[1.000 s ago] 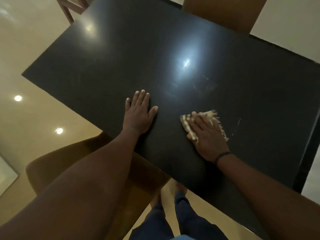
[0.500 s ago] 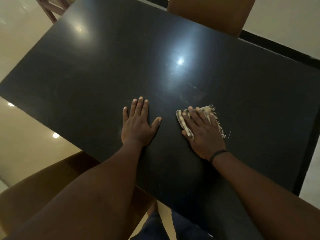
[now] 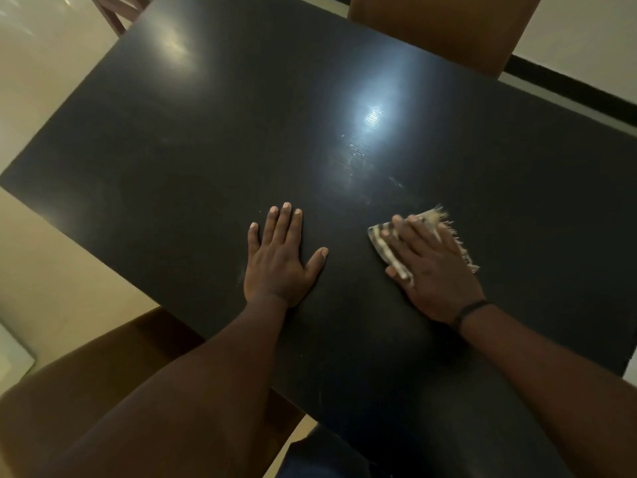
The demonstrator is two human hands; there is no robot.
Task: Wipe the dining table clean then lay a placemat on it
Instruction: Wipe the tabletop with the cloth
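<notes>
A dark, glossy dining table [image 3: 213,139] fills most of the view. My right hand [image 3: 436,270] lies flat on a small striped, frayed cloth [image 3: 381,241] and presses it onto the tabletop near the front right. Most of the cloth is hidden under the palm; its striped corner and frayed fringe stick out. My left hand [image 3: 281,260] rests flat on the table to the left of it, fingers spread, holding nothing. Faint streaks show on the surface beyond the cloth. No placemat is in view.
A brown chair [image 3: 444,25] stands at the table's far side and another brown chair [image 3: 103,374] sits at the near left under my arm. A wooden chair frame [image 3: 113,12] shows at the top left. Pale floor surrounds the table.
My right hand has slid the cloth a little to the right, away from the left hand. The left hand stays planted flat on the table.
</notes>
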